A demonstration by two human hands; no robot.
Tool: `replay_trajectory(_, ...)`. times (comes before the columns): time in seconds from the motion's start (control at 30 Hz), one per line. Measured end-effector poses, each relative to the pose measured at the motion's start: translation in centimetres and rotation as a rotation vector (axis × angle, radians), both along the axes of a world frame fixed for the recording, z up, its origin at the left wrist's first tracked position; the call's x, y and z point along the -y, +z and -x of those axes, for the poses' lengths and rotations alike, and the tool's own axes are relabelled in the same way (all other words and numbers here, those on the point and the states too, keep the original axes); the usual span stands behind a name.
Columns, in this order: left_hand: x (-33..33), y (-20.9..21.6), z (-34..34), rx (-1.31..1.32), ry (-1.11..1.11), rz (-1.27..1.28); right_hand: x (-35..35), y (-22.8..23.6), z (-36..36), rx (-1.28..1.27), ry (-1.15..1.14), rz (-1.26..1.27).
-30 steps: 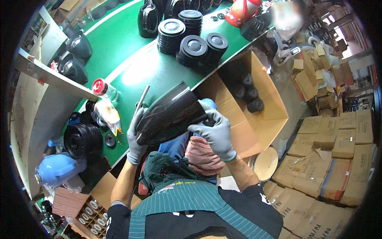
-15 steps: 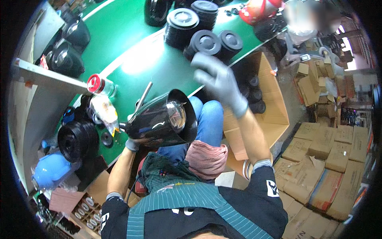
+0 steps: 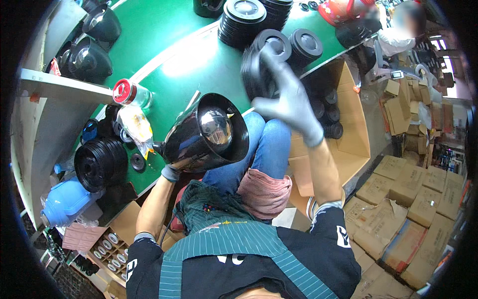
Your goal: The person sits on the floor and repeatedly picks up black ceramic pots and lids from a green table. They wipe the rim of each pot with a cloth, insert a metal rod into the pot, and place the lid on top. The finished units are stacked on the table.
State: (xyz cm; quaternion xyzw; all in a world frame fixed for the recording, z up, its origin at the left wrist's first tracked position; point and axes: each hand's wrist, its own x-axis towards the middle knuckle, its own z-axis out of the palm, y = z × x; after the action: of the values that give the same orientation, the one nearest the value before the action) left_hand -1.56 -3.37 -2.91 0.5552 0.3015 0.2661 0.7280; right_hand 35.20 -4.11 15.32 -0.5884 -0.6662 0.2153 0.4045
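A glossy black bell-shaped housing [image 3: 184, 144] lies tilted in my left hand [image 3: 172, 172], its wide mouth turned to the right and a shiny domed surface showing inside. That hand cups it from below, with most of the fingers hidden. My right hand [image 3: 294, 102], in a grey glove, is raised over the table's near edge with thumb and fingers apart, partly blurred. Its fingertips overlap a stack of black ridged round discs [image 3: 275, 44]; whether they touch is unclear. Beside that stands another such stack [image 3: 306, 44].
A green-topped table [image 3: 174, 74] carries taller disc stacks [image 3: 244, 12], a red-lidded jar [image 3: 132, 93] and black housings [image 3: 89, 60]. An open cardboard box [image 3: 356, 124] with black parts stands at right. Flat cartons [image 3: 398, 199] cover the right side. A blue container [image 3: 69, 204] sits left.
My right hand stays raised beside the disc stacks, its fingers now over the nearest one. The housing has turned so its mouth faces me more. The view has shifted slightly.
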Motion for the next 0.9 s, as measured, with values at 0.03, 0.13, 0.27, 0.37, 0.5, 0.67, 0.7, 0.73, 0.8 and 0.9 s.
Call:
replay_trajectory(0.03, -0.2, 0.1, -0.3, 0.003, -0.007, 0.0, 2.7, 1.1, 2.1, -0.103, 0.047, 0.078)
replay_trajectory(0.13, -0.5, 0.7, -0.4, 0.009, -0.034, 0.014, 7.7, 1.9, 5.8, -0.112, 0.089, 0.138)
replay_trajectory(0.27, 0.0, 2.1, 0.4, 0.017, -0.09, 0.07, 11.5, 0.5, 6.5, -0.194, 0.074, 0.11)
replay_trajectory(0.37, 0.1, 3.3, 0.9, 0.048, -0.177, 0.151, 13.9, 0.1, 6.6, -0.192, 0.149, 0.016)
replay_trajectory(0.5, 0.5, 5.3, 1.6, 0.079, -0.321, 0.248, 16.5, 0.1, 7.5, -0.129, 0.191, -0.076)
replay_trajectory(0.67, 1.2, 6.5, 1.8, 0.104, -0.369, 0.361, 18.4, 1.7, 8.8, -0.128, 0.168, -0.047)
replay_trajectory(0.7, 1.3, 6.6, 1.8, 0.119, -0.333, 0.404, 18.7, 1.6, 8.6, -0.127, 0.161, -0.04)
replay_trajectory(0.73, 1.5, 6.7, 1.7, 0.143, -0.26, 0.464, 19.3, 1.5, 8.9, -0.243, 0.092, 0.019)
replay_trajectory(0.8, 2.6, 7.1, 1.3, 0.186, -0.043, 0.559, 20.4, 1.3, 10.3, -0.477, -0.053, 0.132)
replay_trajectory(0.9, 3.3, 8.1, 0.2, -0.045, 0.074, -0.095, 21.5, -2.4, 9.9, -0.997, -0.21, 0.295)
